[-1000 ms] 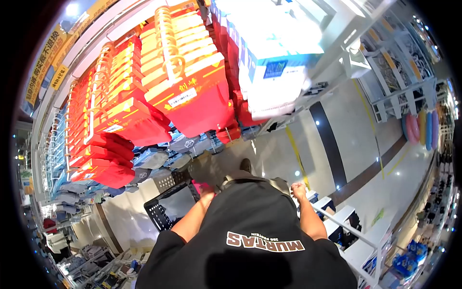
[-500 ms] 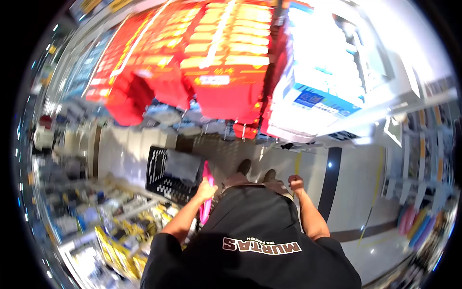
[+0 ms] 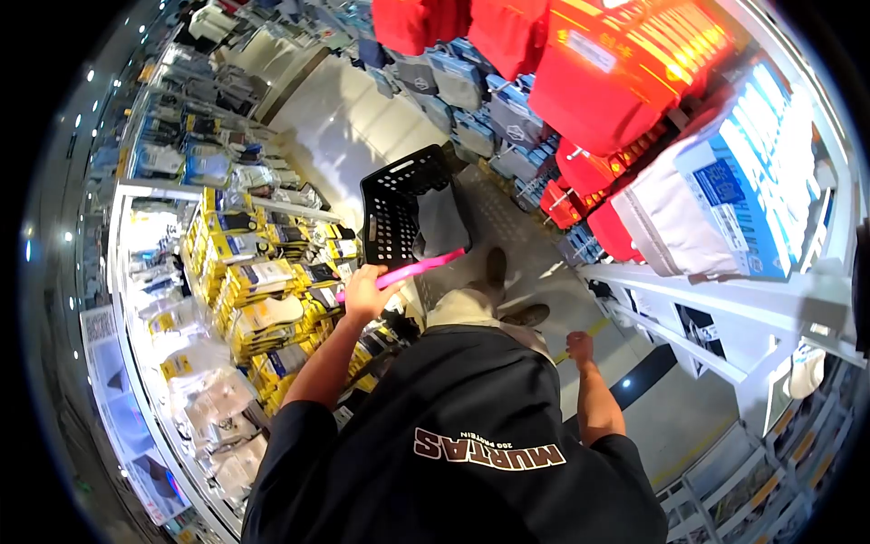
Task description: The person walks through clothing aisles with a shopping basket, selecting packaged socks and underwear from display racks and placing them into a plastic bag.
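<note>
My left hand [image 3: 366, 292] is wrapped round the pink handle [image 3: 419, 270] of a black shopping basket [image 3: 391, 199]. The perforated basket hangs ahead and to the left of my legs, with a dark grey cloth-like item [image 3: 442, 223] inside. On the other side, my right hand [image 3: 580, 347] is held beside my hip with its fingers curled closed. Nothing shows in it, and it touches no goods.
Racks of yellow-carded socks [image 3: 263, 304] stand close on the left. Red packaged garments [image 3: 589, 100] and a white-and-blue pack [image 3: 707, 204] hang at the upper right above a white shelf edge [image 3: 671, 290]. Tiled floor [image 3: 340, 122] runs ahead between the racks.
The view has turned, so the red packs now sit farther right and the sock rack shows more fully on the left. My left hand still grips the basket handle; my right stays closed.
</note>
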`<state>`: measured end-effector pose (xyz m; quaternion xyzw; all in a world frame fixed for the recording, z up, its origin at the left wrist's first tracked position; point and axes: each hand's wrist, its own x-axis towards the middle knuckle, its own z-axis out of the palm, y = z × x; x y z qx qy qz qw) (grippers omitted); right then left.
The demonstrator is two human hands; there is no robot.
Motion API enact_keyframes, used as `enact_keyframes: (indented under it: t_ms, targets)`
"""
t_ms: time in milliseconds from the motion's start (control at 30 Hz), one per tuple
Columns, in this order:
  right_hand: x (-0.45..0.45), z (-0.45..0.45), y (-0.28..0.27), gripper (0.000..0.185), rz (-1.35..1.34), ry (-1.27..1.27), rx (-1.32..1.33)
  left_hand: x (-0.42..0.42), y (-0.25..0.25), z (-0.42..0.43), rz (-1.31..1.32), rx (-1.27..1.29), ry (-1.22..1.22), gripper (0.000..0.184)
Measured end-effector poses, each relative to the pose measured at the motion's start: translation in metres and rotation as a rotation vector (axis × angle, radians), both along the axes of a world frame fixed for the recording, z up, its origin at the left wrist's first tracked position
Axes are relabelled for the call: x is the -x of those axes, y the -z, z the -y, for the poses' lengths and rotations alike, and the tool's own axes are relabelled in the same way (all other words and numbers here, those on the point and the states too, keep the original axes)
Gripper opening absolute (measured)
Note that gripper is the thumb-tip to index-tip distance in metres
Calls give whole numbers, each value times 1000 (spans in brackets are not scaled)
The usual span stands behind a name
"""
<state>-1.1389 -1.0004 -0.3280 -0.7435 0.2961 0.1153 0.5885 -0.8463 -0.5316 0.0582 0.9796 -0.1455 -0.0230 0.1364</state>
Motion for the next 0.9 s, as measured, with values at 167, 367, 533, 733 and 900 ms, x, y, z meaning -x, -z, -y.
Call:
enact_keyframes:
  t_ms: [167,367,533,733,900]
  targets:
    - [-32,-18,-77,3,-227,94,-209,16,-11,-20,60,43,110,48]
    - [-83,-7,-57,10,-332,-141,-188,14,-14,-39,-71,277,-137,49]
    - [-174,-43,-90,12,-242,-118,148,12,5,-42,77,234,-308,20]
    - [-326,-155,-116,12,-101,-305,42,3,12,-52,127,335,-311,16]
    - [-436,-279,-125,18,-106,-553,-214,-9,13,-55,118,438,-491,17]
